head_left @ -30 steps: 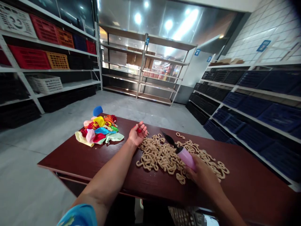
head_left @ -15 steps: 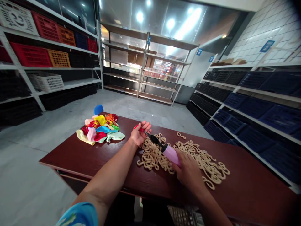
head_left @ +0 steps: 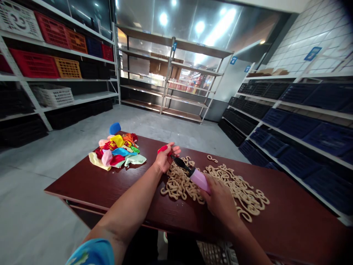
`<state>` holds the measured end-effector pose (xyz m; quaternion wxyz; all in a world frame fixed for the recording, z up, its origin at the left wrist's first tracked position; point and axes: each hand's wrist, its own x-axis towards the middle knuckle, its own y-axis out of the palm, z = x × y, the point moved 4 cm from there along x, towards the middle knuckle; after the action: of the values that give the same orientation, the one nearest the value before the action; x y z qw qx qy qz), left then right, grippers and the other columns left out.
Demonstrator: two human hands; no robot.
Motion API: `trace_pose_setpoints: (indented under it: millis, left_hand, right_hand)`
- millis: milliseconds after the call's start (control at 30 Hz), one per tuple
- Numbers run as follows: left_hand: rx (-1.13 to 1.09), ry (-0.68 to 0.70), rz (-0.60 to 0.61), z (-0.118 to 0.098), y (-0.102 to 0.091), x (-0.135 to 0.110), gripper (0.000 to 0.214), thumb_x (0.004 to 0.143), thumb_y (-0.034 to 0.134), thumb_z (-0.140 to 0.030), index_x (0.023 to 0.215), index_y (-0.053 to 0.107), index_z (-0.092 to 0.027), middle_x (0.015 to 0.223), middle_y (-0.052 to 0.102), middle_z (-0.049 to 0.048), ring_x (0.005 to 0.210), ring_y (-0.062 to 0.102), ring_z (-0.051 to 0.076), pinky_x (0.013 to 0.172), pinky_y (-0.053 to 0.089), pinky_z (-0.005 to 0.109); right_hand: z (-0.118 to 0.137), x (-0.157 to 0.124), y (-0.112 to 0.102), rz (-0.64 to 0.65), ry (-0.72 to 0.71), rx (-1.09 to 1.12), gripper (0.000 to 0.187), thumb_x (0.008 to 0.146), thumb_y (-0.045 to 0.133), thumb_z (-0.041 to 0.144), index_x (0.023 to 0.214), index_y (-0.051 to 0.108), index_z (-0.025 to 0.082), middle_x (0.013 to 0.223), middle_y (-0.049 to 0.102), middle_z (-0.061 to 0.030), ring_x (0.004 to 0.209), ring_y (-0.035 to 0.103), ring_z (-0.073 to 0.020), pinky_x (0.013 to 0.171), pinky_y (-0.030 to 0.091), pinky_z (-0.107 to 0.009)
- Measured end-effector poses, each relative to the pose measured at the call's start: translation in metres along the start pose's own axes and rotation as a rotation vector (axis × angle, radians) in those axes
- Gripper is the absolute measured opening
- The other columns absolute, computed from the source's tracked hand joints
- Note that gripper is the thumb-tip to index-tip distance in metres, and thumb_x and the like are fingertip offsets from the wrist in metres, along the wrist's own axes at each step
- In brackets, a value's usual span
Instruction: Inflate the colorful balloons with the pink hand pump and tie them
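A pink hand balloon pump [head_left: 199, 180] with a black nozzle end is gripped by my right hand [head_left: 219, 197], its fingers wrapped round the body. The nozzle points up and left toward my left hand [head_left: 166, 159]. Between the thumb and palm there, a red balloon [head_left: 162, 148] is held at the nozzle tip; its neck is hidden by the fingers. Beneath the pump lies a heap of beige curled, looped pieces [head_left: 179, 182]. A pile of limp, multicoloured balloons [head_left: 117, 151] rests on the table's left part.
The dark red-brown table [head_left: 110, 191] stands in front of me. Something blue [head_left: 115, 128] shows at its far left corner. Shelves with crates [head_left: 34, 64] line the left side, racks with dark blue bins [head_left: 322, 136] the right. A metal rack [head_left: 168, 73] stands behind.
The red balloon shows more and looks slightly fuller above my left hand. My left hand has shifted a little right toward the pump, which has barely moved.
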<state>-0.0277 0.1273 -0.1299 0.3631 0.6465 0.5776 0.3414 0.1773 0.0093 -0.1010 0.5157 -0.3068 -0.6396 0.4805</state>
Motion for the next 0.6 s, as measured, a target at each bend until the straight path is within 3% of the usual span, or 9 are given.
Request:
trace_pose_setpoints:
  millis: [200, 467, 600]
  left_hand:
    - [-0.024, 0.018, -0.003, 0.003, -0.002, 0.002, 0.030, 0.077, 0.058, -0.009, 0.105, 0.048, -0.016, 0.091, 0.064, 0.0088, 0.080, 0.064, 0.019, 0.074, 0.048, 0.034]
    - [-0.058, -0.019, -0.043, 0.009, 0.001, -0.003, 0.035, 0.074, 0.061, -0.007, 0.106, 0.050, -0.015, 0.091, 0.064, 0.0076, 0.082, 0.064, 0.020, 0.079, 0.048, 0.039]
    - [-0.088, -0.078, 0.007, 0.007, 0.002, -0.005, 0.036, 0.070, 0.064, -0.006, 0.104, 0.054, -0.017, 0.096, 0.064, 0.0056, 0.088, 0.062, 0.019, 0.082, 0.046, 0.039]
  right_hand:
    - [-0.001, 0.001, 0.002, -0.010, -0.001, 0.003, 0.048, 0.079, 0.053, 0.033, 0.124, 0.043, 0.020, 0.112, 0.058, -0.0090, 0.100, 0.052, -0.0250, 0.084, 0.038, -0.037]
    - [0.004, 0.009, 0.006, -0.029, -0.007, -0.014, 0.050, 0.080, 0.053, 0.032, 0.127, 0.041, 0.019, 0.111, 0.058, -0.0100, 0.100, 0.051, -0.0249, 0.084, 0.037, -0.037]
    - [0.006, 0.013, 0.012, -0.033, -0.030, -0.013, 0.049, 0.080, 0.053, 0.034, 0.125, 0.041, 0.019, 0.111, 0.058, -0.0099, 0.099, 0.051, -0.0241, 0.083, 0.037, -0.036]
